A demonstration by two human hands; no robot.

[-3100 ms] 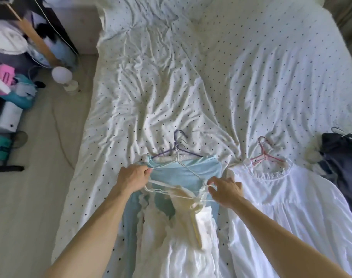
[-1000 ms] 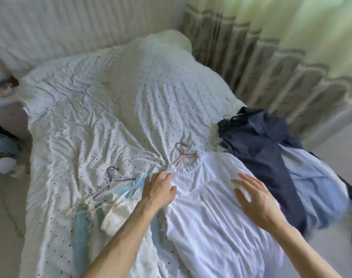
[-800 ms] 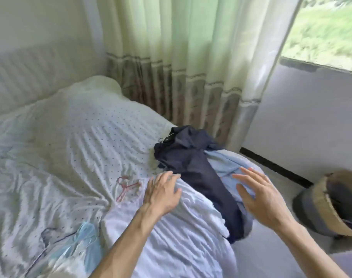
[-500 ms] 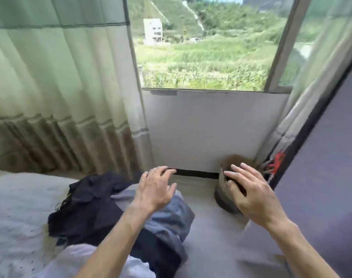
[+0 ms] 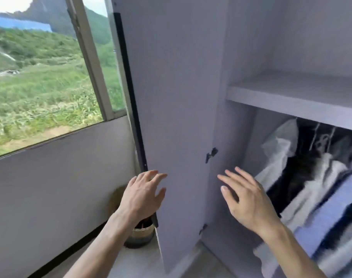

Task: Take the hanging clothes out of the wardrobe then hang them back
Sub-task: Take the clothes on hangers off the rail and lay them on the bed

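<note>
Now | item: clothes (image 5: 311, 199), hung under the shelf (image 5: 291, 97) in the wardrobe (image 5: 245, 57), door (image 5: 177, 97) open | handling: I judge them light, soft, limp, apt to slide off hangers | hold: I'd take the hooks (image 5: 322, 140), blurred here | left grip (image 5: 143, 195), right grip (image 5: 249, 199): both wide, empty

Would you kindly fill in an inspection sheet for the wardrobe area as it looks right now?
Surface: shelf above the hanging space.
Job's things: clothes hang under the shelf, blurred; door stands open.
Clutter: basket on the floor by the door.
Hands: left hand and right hand open, fingers spread, holding nothing.
Cables: nothing seen.
Surroundings: window onto a green hillside, wall beneath.
</note>
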